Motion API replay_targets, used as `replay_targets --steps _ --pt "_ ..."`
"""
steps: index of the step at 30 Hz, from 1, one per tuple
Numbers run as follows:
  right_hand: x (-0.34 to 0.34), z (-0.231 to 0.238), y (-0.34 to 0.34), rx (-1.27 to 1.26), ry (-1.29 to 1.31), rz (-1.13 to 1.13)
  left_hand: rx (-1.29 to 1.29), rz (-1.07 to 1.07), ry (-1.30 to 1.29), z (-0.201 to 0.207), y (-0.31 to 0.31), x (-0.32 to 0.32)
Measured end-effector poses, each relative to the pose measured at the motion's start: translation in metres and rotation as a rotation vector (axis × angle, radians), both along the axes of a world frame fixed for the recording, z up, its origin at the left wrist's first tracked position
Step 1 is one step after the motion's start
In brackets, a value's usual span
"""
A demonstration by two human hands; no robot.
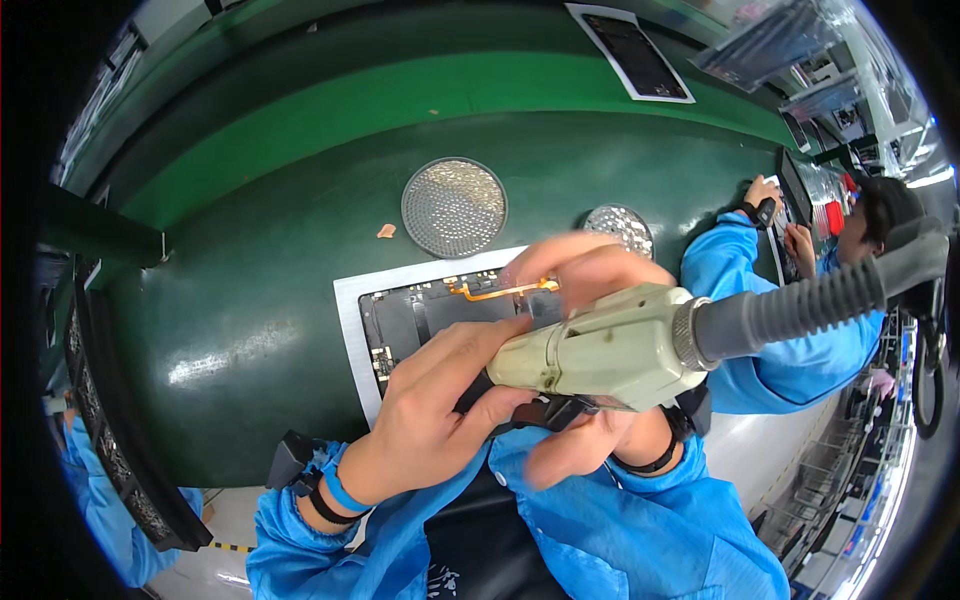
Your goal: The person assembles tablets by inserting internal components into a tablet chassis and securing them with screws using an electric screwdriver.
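An opened, tablet-like electronic device with a black interior lies on a white sheet or tray. An orange flex cable runs along its upper part. A cream electric screwdriver with a grey ribbed cable sleeve covers much of the middle. My left hand is over the device, its thumb and forefinger curled at either side of the screwdriver's nose; what they grip is hidden. Blurred fingers of my right hand show above the screwdriver, near the flex cable, and its thumb shows below. The driver's tip is hidden.
Two round metallic dishes of small parts stand beyond the device, with a small tan scrap nearby. A dark panel on white backing lies far right. A co-worker in blue works at the right.
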State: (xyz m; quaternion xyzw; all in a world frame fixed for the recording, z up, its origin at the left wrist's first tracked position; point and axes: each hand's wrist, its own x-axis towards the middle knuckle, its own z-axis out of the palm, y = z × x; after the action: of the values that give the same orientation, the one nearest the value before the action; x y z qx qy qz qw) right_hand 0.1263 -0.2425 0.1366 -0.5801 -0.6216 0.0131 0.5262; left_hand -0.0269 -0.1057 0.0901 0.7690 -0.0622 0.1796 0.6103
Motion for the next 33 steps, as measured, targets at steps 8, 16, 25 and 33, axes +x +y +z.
replay_targets --steps 8,16,25,33 --pt "-0.032 -0.011 -0.063 0.317 -0.427 -0.434 0.09 0.059 0.027 0.022 -0.029 -0.007" --pt "-0.039 0.015 -0.073 0.048 -0.464 -0.555 0.178 0.149 0.038 0.026 -0.047 -0.01" --pt "-0.041 -0.041 -0.067 -0.24 0.047 -0.329 0.208 0.122 -0.047 -0.012 -0.049 -0.005" --pt "-0.018 -0.062 -0.044 -0.13 0.092 -0.514 0.642 0.755 0.498 -0.042 0.01 -0.067"
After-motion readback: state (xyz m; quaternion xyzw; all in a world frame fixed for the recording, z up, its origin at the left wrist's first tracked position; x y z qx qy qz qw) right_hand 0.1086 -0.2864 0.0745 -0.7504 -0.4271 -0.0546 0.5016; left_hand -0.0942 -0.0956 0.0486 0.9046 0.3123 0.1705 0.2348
